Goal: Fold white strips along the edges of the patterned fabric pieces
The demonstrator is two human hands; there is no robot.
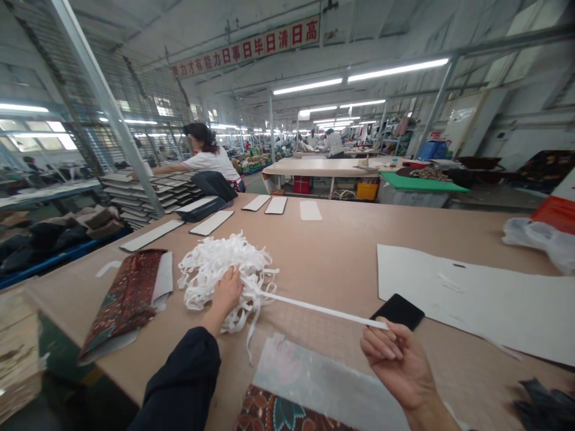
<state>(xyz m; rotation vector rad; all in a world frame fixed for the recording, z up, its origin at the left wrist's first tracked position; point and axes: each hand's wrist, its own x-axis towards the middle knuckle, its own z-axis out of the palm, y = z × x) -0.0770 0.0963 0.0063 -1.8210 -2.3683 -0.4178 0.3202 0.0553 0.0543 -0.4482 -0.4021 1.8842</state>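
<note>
A tangled heap of white fabric strips point(224, 260) lies on the brown tabletop. My left hand point(228, 291) presses into its near side, fingers curled over the strips and their tips partly hidden. From the heap one white strip point(318, 308) runs taut to the right. Its end is pinched between the thumb and finger of my right hand point(398, 353), raised above the table. Below the strip lies a brown patterned fabric piece point(287, 413) with a pale translucent sheet point(314, 362) along it. Behind my right hand is a flat black rectangle point(399, 310).
A folded patterned fabric piece point(128, 293) lies left of the heap. Large white board point(467, 299) covers the right side. Several white panels point(211, 222) line the far edge. A person point(211, 158) in white works beyond, beside stacked panels point(130, 194). A metal post point(108, 108) rises there.
</note>
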